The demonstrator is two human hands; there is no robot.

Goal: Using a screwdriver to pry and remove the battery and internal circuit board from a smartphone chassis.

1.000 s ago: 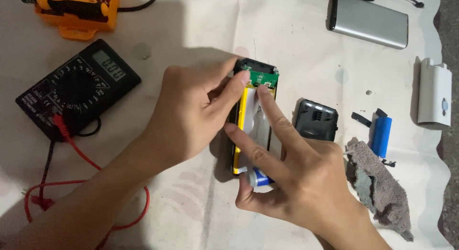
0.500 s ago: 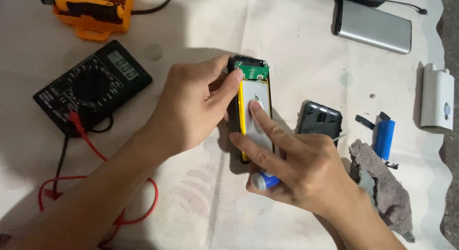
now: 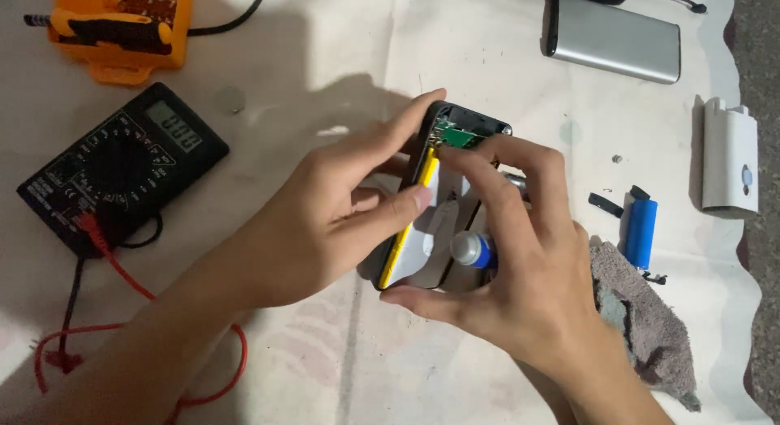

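Observation:
Both hands hold an opened black power bank case [image 3: 471, 120] lifted and tilted above the white cloth. Inside it sits a flat silver battery pack with a yellow edge [image 3: 410, 230] and a small green circuit board [image 3: 461, 137] at the top end. My left hand [image 3: 325, 218] grips the case's left side, thumb pressed on the yellow edge. My right hand [image 3: 520, 271] wraps the right and bottom sides, fingers over the top. A blue cylindrical cell [image 3: 474, 250] shows between my right fingers at the case's lower end.
A black multimeter [image 3: 122, 165] with red and black leads [image 3: 114, 266] lies at left, an orange tool [image 3: 122, 31] above it. A silver power bank [image 3: 613, 39] is top right, a white plastic shell [image 3: 730, 157] far right, a loose blue cell [image 3: 640, 230] and grey rag [image 3: 642, 319] beside my right hand.
The case has been lifted off the cloth and tilted up on its side. My right hand moved from pressing the battery face to wrapping around the case; the black cover beside it is now hidden.

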